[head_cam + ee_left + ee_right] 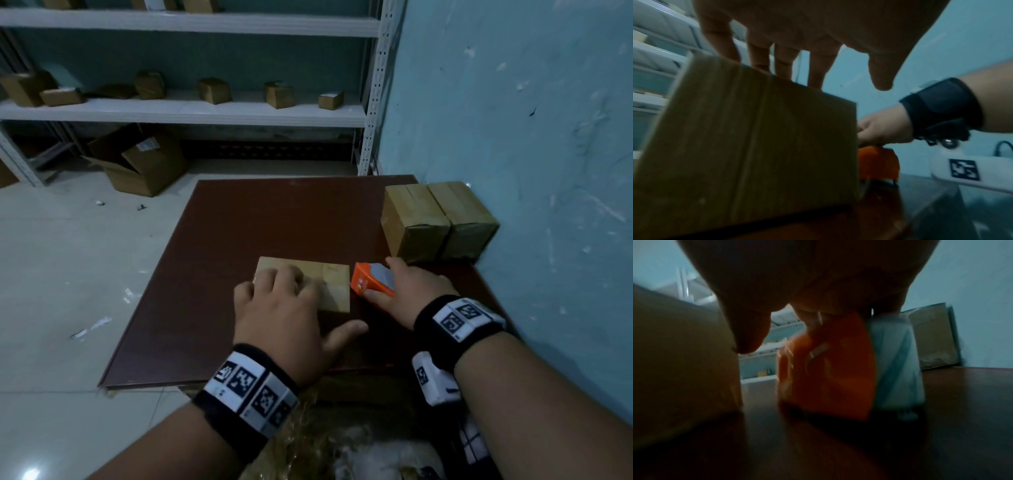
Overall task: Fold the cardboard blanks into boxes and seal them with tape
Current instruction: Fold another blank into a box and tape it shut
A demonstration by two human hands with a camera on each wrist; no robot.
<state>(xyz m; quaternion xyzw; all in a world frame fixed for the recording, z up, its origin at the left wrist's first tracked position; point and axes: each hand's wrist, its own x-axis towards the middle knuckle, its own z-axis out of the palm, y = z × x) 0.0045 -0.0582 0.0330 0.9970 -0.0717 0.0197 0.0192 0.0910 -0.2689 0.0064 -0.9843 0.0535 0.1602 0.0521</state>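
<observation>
A folded cardboard box (334, 286) stands on the dark red table (239, 240). My left hand (284, 298) rests flat on its top with fingers straight and the thumb spread out towards me. The left wrist view shows the box's near side (756, 138) with the fingers (818, 68) reaching over its top edge. Just right of the box, my right hand (407, 287) grips an orange tape dispenser (366, 281) standing on the table. In the right wrist view the dispenser (830, 369) carries a pale tape roll (898, 363), and the box (684, 361) is beside it.
Two sealed boxes (438, 219) stand at the table's back right, against the blue wall (513, 120). A white shelf (188, 109) behind holds several small boxes. An open carton (140, 161) lies on the tiled floor. Crumpled plastic wrap (325, 438) lies below the table's near edge.
</observation>
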